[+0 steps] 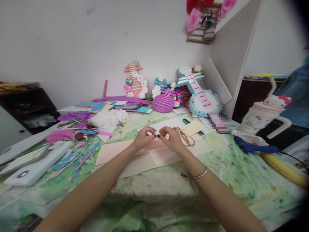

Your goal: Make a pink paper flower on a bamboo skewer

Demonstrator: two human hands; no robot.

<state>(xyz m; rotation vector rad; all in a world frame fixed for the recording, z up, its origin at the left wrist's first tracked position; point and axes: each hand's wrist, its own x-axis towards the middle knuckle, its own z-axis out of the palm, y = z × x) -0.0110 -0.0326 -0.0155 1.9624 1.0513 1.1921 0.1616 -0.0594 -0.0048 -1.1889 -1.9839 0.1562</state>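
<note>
My left hand (144,139) and my right hand (173,139) meet over the middle of the table. Thumbs and fingertips of both are pinched together on a small pale strip (157,133), mostly hidden by the fingers, so its material is unclear. Below them lies a peach sheet of paper (109,153), over a whitish sheet (135,169). Gold-handled scissors (188,140) rest just right of my right hand. A pale yellow piece of paper (193,128) lies beyond them, partly over a green and black tool (186,121).
At left are a tangle of white string (109,119), paper scraps and a white power bank (40,164). Decorated instrument models, one purple (164,102) and one light blue (205,98), stand along the wall. A blue glue gun (253,146), banana (285,167) and tumbler (259,117) sit right.
</note>
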